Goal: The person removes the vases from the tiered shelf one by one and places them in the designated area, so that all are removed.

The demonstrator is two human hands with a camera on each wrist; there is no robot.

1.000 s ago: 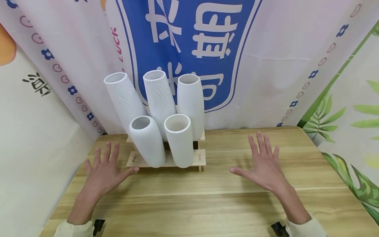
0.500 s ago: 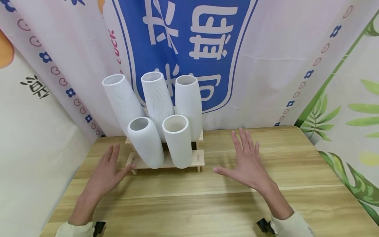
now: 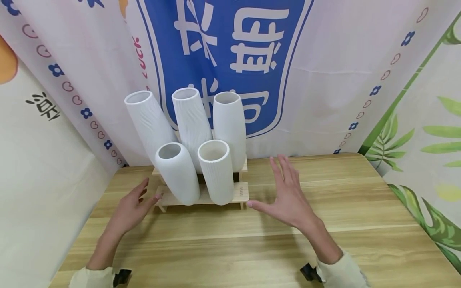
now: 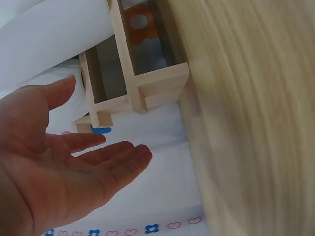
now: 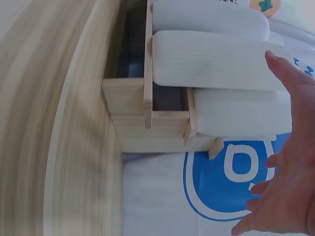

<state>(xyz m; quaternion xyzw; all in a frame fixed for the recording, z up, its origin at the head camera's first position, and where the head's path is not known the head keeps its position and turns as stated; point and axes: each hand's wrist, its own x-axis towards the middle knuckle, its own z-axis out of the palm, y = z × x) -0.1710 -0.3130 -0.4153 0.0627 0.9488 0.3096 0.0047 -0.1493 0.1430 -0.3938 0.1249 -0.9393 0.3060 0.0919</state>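
White ceramic vases stand on a tiered wooden stand. On the lower step are a smooth rounded vase and a ribbed vase; behind, on a higher step, are two wavy-textured vases and a smoother vase. My left hand hovers beside the stand's left end, fingers slightly bent and thumb pointing inward, holding nothing. Past the right end my right hand is spread, its thumb toward the stand. Both wrist views show a gap between the hand and the stand.
A wood-grain table bears the stand near its back edge. Behind it hangs a white curtain with a blue printed panel. Printed cloth hangs on the right, pale cloth on the left.
My right hand has moved left toward the stand. My left hand has turned sideways near the left end, its fingers less spread. The vases and stand stay put.
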